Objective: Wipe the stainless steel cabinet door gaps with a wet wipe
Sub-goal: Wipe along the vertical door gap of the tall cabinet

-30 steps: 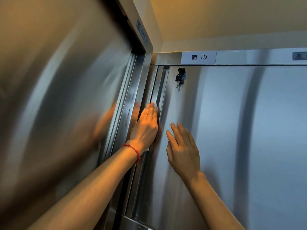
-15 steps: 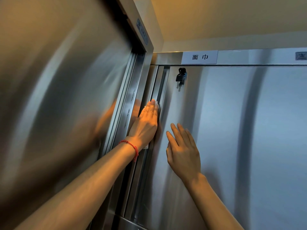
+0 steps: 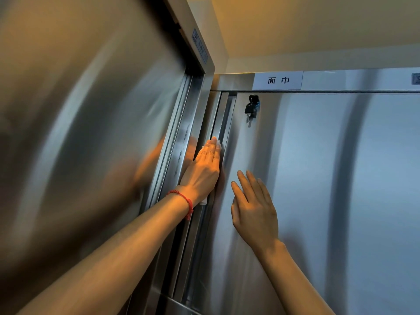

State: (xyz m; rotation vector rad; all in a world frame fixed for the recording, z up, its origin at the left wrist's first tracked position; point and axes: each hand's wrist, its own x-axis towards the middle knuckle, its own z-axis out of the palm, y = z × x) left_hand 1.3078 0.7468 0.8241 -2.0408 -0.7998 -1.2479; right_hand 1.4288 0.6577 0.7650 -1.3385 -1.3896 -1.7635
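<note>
The step in hand is a wipe along the vertical gap (image 3: 223, 123) at the left edge of the stainless steel cabinet door (image 3: 318, 178), and it goes best with steady pressure from flat fingers, the cloth pushed into the recess rather than skating over its lip, and one long stroke toward the top corner under the label (image 3: 278, 80) before folding to a clean face. The left hand (image 3: 202, 171) lies flat with its fingers straight and close together, pressing the wet wipe (image 3: 218, 144) against the channel; only a white corner of the wipe shows past the fingertips and another scrap below the wrist, by the red bracelet (image 3: 184, 202). The right hand (image 3: 253, 210) is open, fingers loosely spread, its palm near or on the door face just beside the gap, holding nothing; whether it truly touches the steel cannot be told. It looks to be bracing the door. The keys (image 3: 251, 109) hang well above both hands, worth avoiding near the top.
</note>
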